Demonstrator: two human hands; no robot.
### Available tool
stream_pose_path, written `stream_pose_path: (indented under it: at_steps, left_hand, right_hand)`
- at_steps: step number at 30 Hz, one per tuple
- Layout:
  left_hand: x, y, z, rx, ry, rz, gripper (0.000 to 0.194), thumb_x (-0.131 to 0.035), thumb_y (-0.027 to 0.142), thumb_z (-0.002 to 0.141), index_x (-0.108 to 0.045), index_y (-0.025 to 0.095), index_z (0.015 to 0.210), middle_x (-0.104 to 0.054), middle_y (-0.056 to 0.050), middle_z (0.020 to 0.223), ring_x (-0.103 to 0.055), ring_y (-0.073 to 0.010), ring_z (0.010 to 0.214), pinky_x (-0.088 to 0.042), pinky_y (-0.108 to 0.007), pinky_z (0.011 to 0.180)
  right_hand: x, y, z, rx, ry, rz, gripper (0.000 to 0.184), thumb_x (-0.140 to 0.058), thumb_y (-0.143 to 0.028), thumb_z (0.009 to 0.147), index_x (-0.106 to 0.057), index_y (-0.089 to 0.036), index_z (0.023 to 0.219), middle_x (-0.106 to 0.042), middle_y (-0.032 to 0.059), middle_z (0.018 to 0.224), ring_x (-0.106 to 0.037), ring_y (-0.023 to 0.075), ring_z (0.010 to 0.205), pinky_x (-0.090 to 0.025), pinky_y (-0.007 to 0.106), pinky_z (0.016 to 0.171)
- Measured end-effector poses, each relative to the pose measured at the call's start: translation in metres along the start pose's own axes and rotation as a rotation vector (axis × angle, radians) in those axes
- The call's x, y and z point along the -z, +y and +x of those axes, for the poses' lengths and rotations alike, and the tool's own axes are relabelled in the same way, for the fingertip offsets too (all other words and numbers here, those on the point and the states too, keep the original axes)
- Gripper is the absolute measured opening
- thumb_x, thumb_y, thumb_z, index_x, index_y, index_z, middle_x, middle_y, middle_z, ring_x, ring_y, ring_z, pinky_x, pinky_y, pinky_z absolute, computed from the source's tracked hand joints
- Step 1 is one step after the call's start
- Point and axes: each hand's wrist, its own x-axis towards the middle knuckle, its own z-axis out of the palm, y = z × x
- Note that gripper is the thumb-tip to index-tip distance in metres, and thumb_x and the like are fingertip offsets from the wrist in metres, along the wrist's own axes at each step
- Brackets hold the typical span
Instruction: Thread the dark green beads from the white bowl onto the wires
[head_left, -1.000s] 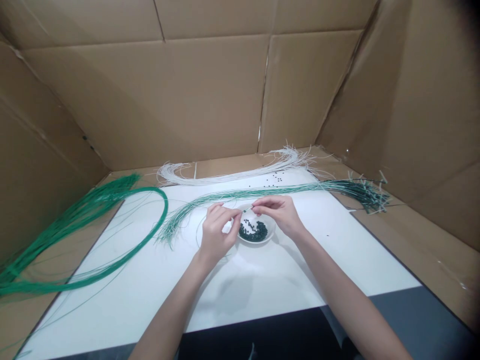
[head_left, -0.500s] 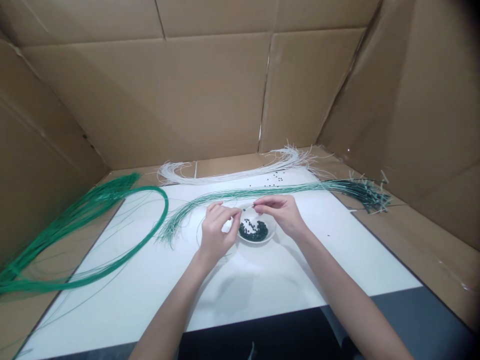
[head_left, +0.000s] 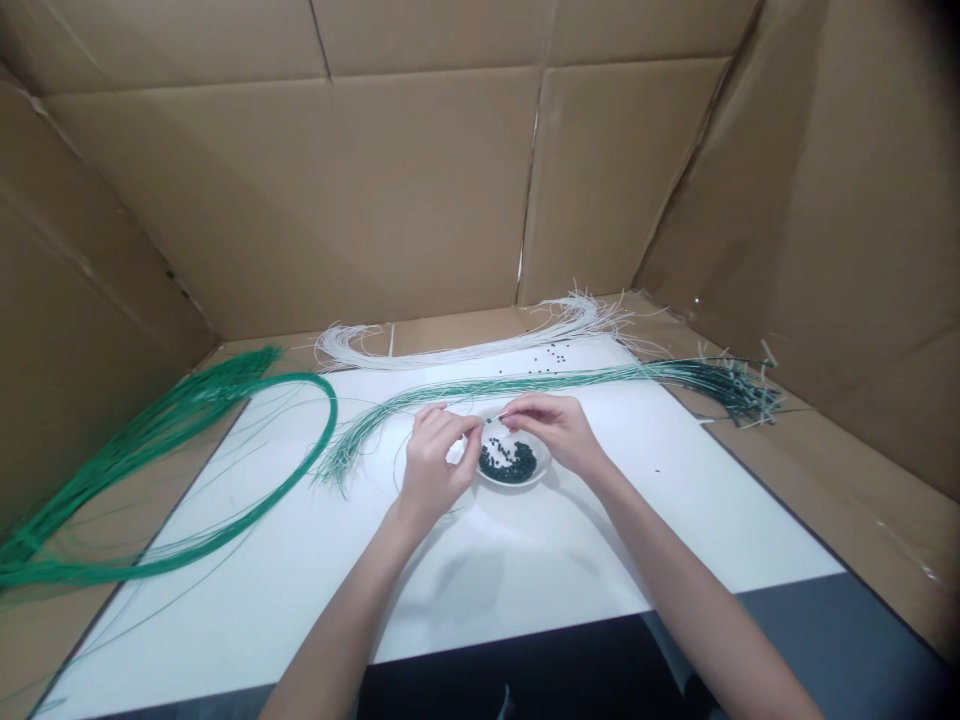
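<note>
A white bowl holds a heap of small dark green beads. Over its far rim, the fingertips of my left hand are pinched together on a thin strand, part of which curves out to the left of the hand. My right hand pinches the end of a short pale strand just to the right. A small dark bead shows between the two sets of fingertips. Whether the two strands are one piece is too fine to tell.
Behind the bowl lies a bundle of green strands with dark beaded ends. Farther back are white strands and scattered beads. A large green coil rests on the left. Cardboard walls enclose the white tabletop.
My right hand has shifted slightly left, closer to my left fingertips, and the pale strand shows more clearly between them. My left hand has hardly moved.
</note>
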Motion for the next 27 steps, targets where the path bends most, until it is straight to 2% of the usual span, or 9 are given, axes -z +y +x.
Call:
stream_pose_path:
  at_steps: [12, 27]
  left_hand:
    - [0.0006, 0.0002, -0.0005, 0.009, 0.008, -0.008, 0.009, -0.051, 0.014, 0.076, -0.058, 0.019, 0.075, -0.059, 0.002, 0.063, -0.052, -0.0100, 0.060, -0.040, -0.033, 0.086]
    - [-0.0005, -0.0002, -0.0008, 0.005, 0.010, -0.023, 0.008, -0.053, 0.012, 0.075, -0.058, 0.018, 0.075, -0.059, 0.002, 0.063, -0.051, -0.0097, 0.060, -0.039, -0.032, 0.085]
  right_hand:
    - [0.0012, -0.0063, 0.0009, -0.052, 0.098, 0.133, 0.006, -0.068, -0.023, 0.061, -0.067, -0.018, 0.066, -0.063, 0.0002, 0.061, -0.057, 0.0124, 0.055, -0.048, 0.028, 0.058]
    - [0.0008, -0.0063, 0.0004, -0.050, 0.088, 0.154, 0.005, -0.068, -0.018, 0.060, -0.068, -0.019, 0.065, -0.064, -0.0001, 0.063, -0.057, 0.0117, 0.055, -0.048, 0.026, 0.057]
